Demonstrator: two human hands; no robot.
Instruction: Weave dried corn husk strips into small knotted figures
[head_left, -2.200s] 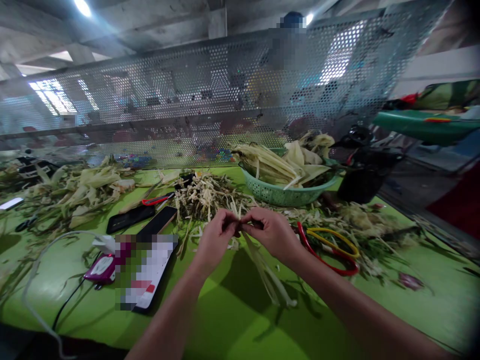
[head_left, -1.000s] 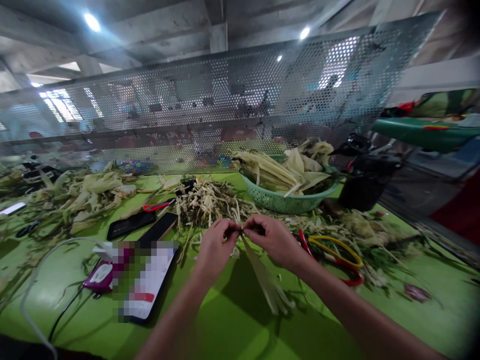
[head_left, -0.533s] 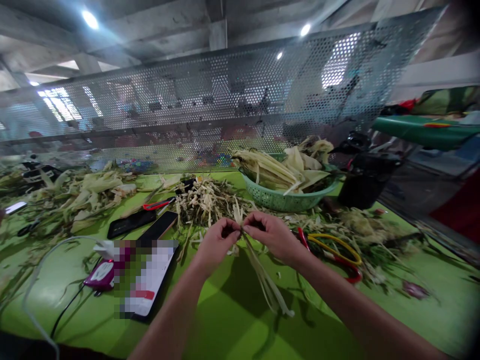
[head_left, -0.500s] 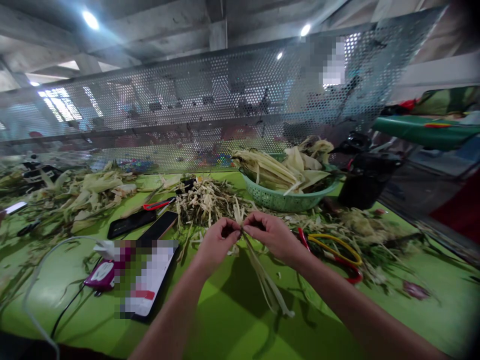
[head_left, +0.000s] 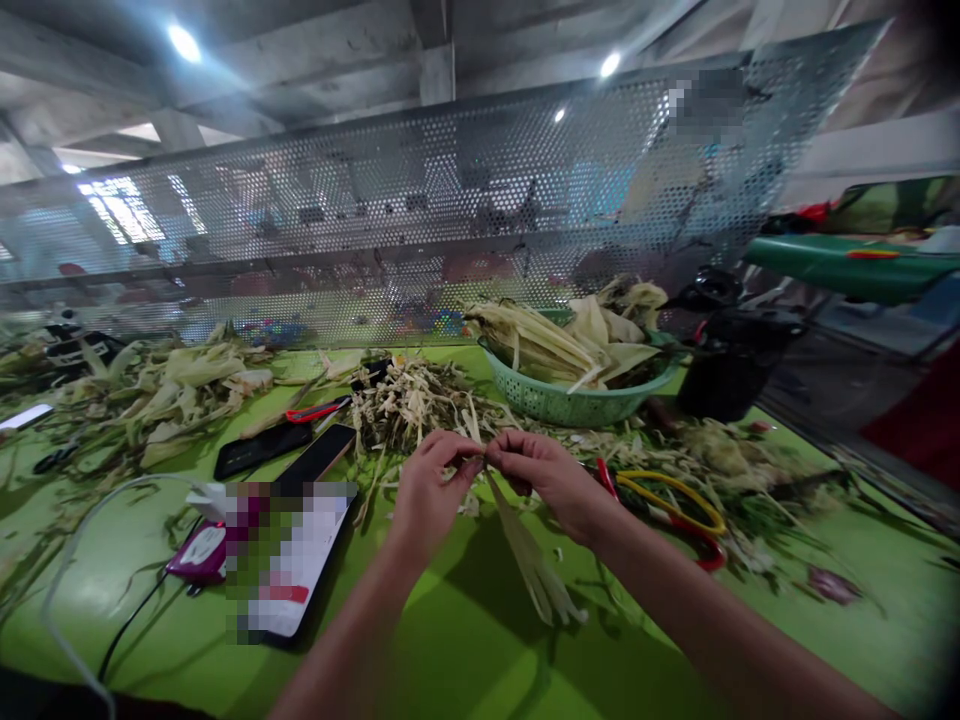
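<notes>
My left hand [head_left: 429,490] and my right hand [head_left: 541,478] meet fingertip to fingertip above the green table [head_left: 465,640], both pinched on the top of a bundle of pale corn-husk strips [head_left: 529,555]. The strips hang down from the pinch and their loose ends trail onto the table toward me. A heap of shredded husk strips [head_left: 412,400] lies just beyond my hands.
A teal basket [head_left: 574,397] of corn husks stands behind my right hand. Red and yellow handled scissors [head_left: 675,505] lie to the right. Phones [head_left: 289,555] and a white cable [head_left: 67,560] sit on the left, more husks [head_left: 172,380] far left. A perforated metal screen [head_left: 420,220] backs the table.
The hands stay together on the strip bundle, with small finger shifts at the pinch. The hanging strips swung slightly; the view barely moved.
</notes>
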